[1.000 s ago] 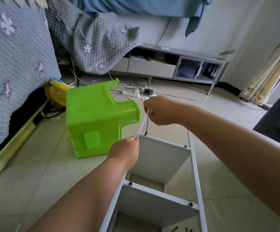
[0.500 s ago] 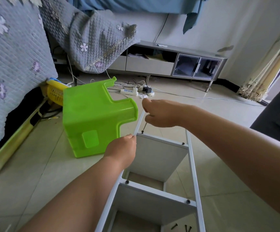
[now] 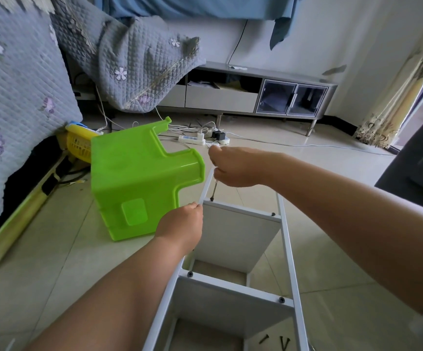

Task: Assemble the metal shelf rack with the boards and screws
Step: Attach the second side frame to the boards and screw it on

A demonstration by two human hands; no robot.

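Right hand (image 3: 238, 169) gripping screwdriver (image 3: 214, 191), left hand (image 3: 183, 224) holding rack (image 3: 287, 239)

The floor (image 3: 53, 262) is laid with pale glossy tiles. The white metal shelf rack (image 3: 287, 249) lies on its side on the floor at near centre. A green plastic stool (image 3: 134, 181) lies tipped over just left of the rack. Loose dark screws (image 3: 278, 341) lie at the near right. A white power strip (image 3: 192, 140) with cables lies far centre. A yellow basket (image 3: 78, 145) sits far left.
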